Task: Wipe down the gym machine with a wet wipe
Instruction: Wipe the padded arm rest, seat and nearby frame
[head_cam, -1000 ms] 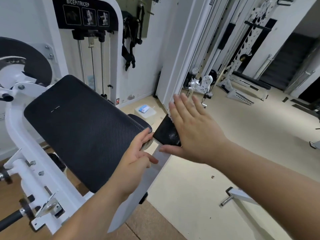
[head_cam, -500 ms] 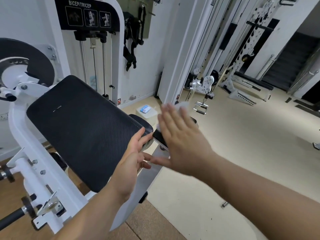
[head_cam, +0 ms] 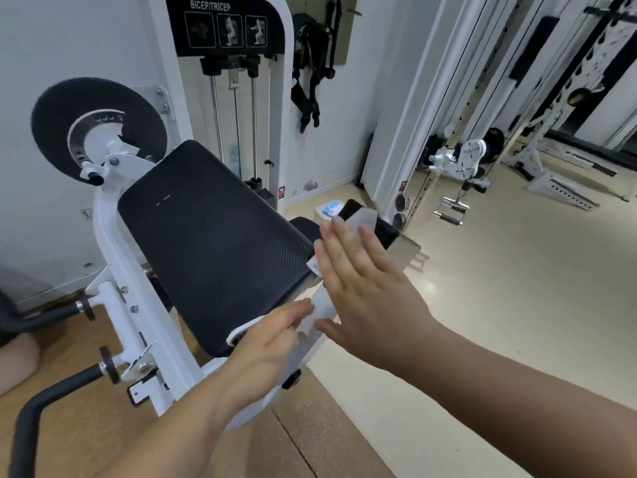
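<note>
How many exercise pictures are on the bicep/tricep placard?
3, side by side under the lettering on the placard: left picture, middle picture, right picture. None seems hidden.

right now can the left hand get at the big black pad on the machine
Probably yes. The left hand rests beside the near corner of the black pad, with nothing between them. The right hand, pressing the wipe flat, is off its right end, not across the top.

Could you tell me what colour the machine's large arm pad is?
The pad is black with a fine weave, head view.
</note>
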The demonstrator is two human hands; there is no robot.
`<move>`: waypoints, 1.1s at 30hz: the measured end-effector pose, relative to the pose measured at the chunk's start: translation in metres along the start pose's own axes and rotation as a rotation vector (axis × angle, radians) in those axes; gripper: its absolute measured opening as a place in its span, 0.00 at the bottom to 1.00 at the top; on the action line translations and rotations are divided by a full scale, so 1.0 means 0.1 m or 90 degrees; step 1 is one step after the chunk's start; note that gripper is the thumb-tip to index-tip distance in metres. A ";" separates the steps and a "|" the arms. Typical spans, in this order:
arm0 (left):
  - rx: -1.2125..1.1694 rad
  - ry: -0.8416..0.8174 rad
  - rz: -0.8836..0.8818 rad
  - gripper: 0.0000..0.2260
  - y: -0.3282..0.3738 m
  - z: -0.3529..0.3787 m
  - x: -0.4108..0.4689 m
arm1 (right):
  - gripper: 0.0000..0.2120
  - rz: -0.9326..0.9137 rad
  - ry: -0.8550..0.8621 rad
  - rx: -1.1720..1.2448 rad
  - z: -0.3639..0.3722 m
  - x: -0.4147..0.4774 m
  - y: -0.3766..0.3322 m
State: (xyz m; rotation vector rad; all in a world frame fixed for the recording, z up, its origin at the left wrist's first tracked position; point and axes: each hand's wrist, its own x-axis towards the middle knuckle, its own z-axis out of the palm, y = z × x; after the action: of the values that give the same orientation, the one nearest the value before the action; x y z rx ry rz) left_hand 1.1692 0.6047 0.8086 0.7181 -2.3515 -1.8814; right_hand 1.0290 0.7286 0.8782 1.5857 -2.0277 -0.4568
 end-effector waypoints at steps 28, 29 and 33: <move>0.281 -0.189 0.246 0.24 -0.77 -1.13 0.45 | 0.24 0.162 -0.027 0.114 0.95 0.02 -1.36; 0.317 -0.208 0.261 0.24 -0.81 -1.19 0.49 | 0.28 0.193 -0.061 0.115 0.92 -0.01 -1.43; 0.439 -0.291 0.314 0.28 -0.98 -1.27 0.65 | 0.39 0.208 -0.170 0.125 0.82 -0.22 -1.73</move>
State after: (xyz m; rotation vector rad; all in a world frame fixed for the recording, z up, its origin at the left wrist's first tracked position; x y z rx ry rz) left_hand 1.1829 0.4488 0.7345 -0.3319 -3.0946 -1.0990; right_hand 1.1213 0.7011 0.7106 1.3156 -2.5477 -0.3681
